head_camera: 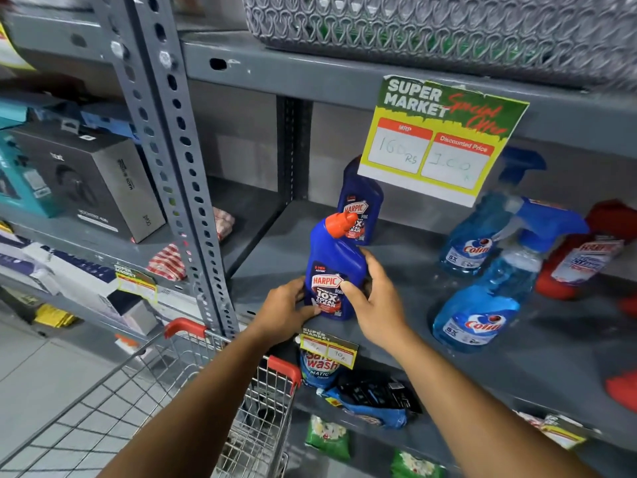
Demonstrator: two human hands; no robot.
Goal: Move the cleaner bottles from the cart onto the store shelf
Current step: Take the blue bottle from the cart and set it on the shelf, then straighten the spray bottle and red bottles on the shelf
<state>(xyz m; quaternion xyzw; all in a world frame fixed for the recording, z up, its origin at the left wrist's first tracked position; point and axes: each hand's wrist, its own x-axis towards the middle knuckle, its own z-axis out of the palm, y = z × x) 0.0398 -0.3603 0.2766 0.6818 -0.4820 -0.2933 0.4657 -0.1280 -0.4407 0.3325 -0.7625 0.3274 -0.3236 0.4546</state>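
Already, from the head view, your left hand and right hand are both clamped around a blue plastic Harpic bottle with an orange cap, upright at the front edge of the grey metal store shelf. A second blue Harpic bottle stands behind it, so two look placed; the wire cart with red corners shows no bottles in its visible part
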